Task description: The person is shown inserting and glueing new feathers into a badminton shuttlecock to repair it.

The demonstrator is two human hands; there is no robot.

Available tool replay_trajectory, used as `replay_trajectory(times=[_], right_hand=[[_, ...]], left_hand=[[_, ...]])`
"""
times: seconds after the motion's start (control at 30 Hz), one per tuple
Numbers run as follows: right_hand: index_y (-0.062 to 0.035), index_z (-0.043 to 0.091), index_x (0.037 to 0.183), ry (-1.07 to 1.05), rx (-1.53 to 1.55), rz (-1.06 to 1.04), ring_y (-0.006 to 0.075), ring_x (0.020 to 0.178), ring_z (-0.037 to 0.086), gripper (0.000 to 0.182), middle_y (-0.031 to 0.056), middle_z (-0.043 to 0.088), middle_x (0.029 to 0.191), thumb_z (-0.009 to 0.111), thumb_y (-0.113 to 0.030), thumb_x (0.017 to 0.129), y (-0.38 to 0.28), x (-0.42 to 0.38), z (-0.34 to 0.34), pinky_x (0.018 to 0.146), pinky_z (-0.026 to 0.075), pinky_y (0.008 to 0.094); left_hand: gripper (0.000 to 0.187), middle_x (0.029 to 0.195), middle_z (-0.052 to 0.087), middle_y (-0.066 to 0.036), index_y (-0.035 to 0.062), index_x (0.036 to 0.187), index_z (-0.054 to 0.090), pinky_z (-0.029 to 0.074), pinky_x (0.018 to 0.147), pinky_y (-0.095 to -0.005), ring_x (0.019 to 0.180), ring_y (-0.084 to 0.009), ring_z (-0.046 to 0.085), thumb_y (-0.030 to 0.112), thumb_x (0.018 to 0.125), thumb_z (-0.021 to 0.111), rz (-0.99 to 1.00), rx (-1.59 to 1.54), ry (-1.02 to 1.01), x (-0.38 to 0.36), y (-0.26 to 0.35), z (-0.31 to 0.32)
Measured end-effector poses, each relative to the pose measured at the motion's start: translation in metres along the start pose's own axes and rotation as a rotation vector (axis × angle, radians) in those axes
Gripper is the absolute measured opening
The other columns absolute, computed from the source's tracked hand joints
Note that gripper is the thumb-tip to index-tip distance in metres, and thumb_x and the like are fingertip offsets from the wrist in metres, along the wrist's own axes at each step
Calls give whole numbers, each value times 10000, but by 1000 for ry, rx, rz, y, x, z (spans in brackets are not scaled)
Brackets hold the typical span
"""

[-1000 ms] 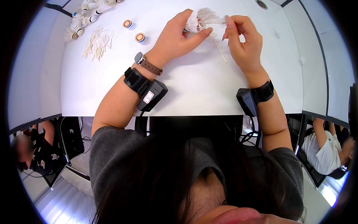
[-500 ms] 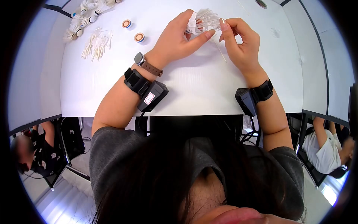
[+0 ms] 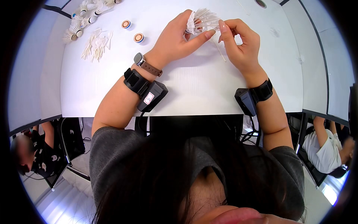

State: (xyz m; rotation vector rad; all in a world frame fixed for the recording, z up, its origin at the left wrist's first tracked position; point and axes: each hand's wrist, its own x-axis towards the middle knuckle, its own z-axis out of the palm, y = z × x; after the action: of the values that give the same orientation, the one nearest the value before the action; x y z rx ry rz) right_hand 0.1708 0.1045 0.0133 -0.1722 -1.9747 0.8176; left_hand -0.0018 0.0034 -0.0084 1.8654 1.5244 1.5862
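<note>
White upright partitions (image 3: 39, 67) stand to the left and right of a smooth white table (image 3: 186, 91), where both hands work on its far side. Over the last second, the right hand (image 3: 242, 46) has shifted slightly left and nearer, and the single feather that stretched out to its fingers no longer shows apart; the feathers now spread in an even fan. That suggests the work stays on the skirt's rim, with that feather back in line or released.

One white feather shuttlecock with a crumpled pale collar (image 3: 205, 19) is held above the table between the hands. The left hand (image 3: 175, 39) is wrapped firmly around its collar end; the right thumb and fingers bunch at the rim, though I cannot tell whether they pinch a feather.

Counted: two round tan cork heads with blue-and-white bands (image 3: 138, 37) left of the hands; one slim cream stem (image 3: 220, 51) slanting below them; one heap of thin white quills (image 3: 97, 45) farther left, too tangled to count; at least six white shuttlecocks (image 3: 86, 20) clustered far left, some cut off.
</note>
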Motion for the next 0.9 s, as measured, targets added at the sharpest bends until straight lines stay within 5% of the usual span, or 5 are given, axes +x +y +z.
replay_trajectory(times=[0.9], right_hand=[[-4, 691, 896, 5, 18, 57, 60, 576, 525, 125, 1, 611, 644, 658, -106, 961, 1, 0, 0, 538, 419, 206]], left_hand=[[486, 811, 663, -76, 30, 1055, 580, 485, 624, -284, 667, -152, 602, 455, 886, 741, -59, 41, -21, -2, -6, 0]])
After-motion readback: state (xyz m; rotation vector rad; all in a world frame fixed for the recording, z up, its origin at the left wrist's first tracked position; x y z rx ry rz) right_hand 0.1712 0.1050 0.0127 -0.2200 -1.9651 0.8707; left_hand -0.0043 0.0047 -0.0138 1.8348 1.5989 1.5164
